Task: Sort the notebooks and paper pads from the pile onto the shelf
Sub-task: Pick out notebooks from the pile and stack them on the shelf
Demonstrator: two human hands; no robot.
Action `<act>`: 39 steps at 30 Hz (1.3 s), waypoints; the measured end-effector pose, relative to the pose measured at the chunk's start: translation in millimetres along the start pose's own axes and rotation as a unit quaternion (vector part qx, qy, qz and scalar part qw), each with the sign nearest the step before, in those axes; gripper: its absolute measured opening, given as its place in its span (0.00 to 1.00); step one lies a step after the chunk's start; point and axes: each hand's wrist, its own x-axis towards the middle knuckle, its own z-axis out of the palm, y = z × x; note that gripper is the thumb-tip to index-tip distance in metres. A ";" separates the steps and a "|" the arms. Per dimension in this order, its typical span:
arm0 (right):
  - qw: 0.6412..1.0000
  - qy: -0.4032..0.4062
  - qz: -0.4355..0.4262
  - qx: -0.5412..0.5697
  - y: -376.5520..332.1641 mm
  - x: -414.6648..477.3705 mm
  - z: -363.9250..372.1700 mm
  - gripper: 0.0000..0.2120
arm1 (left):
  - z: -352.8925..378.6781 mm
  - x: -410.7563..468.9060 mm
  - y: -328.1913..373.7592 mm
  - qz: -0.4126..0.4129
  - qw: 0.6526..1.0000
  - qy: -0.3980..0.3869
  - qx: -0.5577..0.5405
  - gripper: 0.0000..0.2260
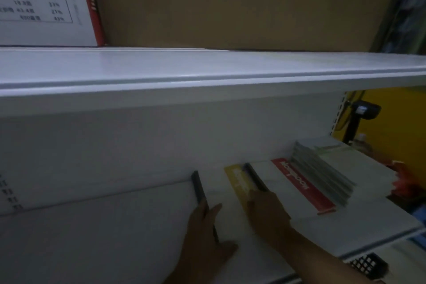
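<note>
Head view: on the lower shelf (115, 237) the sorted things lie toward its right end. A fanned stack of notebooks (322, 170) sits near the back right corner, a red-edged pad (302, 188) lies just beside it, and then comes a yellow pad (237, 180), reaching back toward the rear edge.

To place the yellow pad well, I would slide it square to the rear edge and snug against its neighbour. The left strip can be kept upright as a stop.

The left hand (207, 237) reaches in from the front edge and straddles a dark strip (198, 189). Thumb and fingers on opposite sides seem to pinch it. It may be a spine or a divider.

The right hand (267, 210), forearm angled in from the right, lies over the yellow pad's near end, beside a second dark strip (253, 176). Blur hides whether its fingers are flat or curled.
</note>
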 end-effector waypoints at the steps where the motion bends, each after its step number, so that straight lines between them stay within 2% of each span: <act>1: 1.000 -0.003 -0.012 -0.014 0.3 -1.5 0.1 0.14 | 1.9 1.1 -2.2 -0.005 1.000 0.009 0.000 0.41; 3: 1.000 -0.002 -0.001 -0.017 -0.5 -2.4 3.4 0.13 | 5.5 3.3 -7.5 -0.019 1.000 0.019 -0.008 0.41; 8: 0.990 0.125 0.005 0.062 5.0 -4.4 28.2 0.02 | 8.1 6.9 -11.9 -0.049 0.999 0.022 0.007 0.36; 12: 0.985 0.146 -0.038 0.084 7.9 -4.2 19.6 0.06 | 7.8 6.2 -8.8 -0.056 0.998 0.022 0.003 0.33; 19: 0.977 0.121 -0.048 0.166 7.4 -11.4 17.5 0.14 | 7.4 3.1 -3.5 -0.072 0.997 0.010 0.008 0.23; 22: 0.984 0.119 -0.061 0.118 6.3 -14.2 19.6 0.15 | 6.2 -0.8 3.0 -0.071 0.997 -0.003 0.012 0.24; 26: 0.998 0.058 -0.020 -0.021 1.0 -17.6 20.2 0.07 | -10.6 -8.1 20.0 -0.071 0.996 -0.049 0.002 0.26; 30: 0.999 0.016 -0.010 -0.039 -0.9 -21.4 12.4 0.08 | -69.2 -19.2 22.1 -0.015 0.995 -0.064 0.080 0.23; 33: 0.997 0.013 0.013 -0.077 -9.5 -2.2 23.3 0.18 | -144.4 -44.2 8.5 -0.008 0.981 -0.042 0.191 0.23; 34: 0.995 -0.007 0.021 -0.098 -16.3 9.0 33.8 0.27 | -172.5 -55.2 -0.4 -0.018 0.973 -0.031 0.229 0.23; 36: 0.989 -0.036 0.011 -0.141 -58.0 6.4 33.8 0.53 | -232.1 -85.3 -18.9 -0.071 0.956 0.003 0.284 0.24; 37: 0.985 -0.053 -0.014 -0.166 -94.5 -4.3 24.1 0.53 | -262.3 -103.4 -28.5 -0.100 0.947 0.024 0.305 0.24; 39: 0.976 -0.089 -0.101 -0.173 -183.2 -44.4 -9.9 0.34 | -320.5 -151.1 -46.5 -0.155 0.926 0.059 0.338 0.24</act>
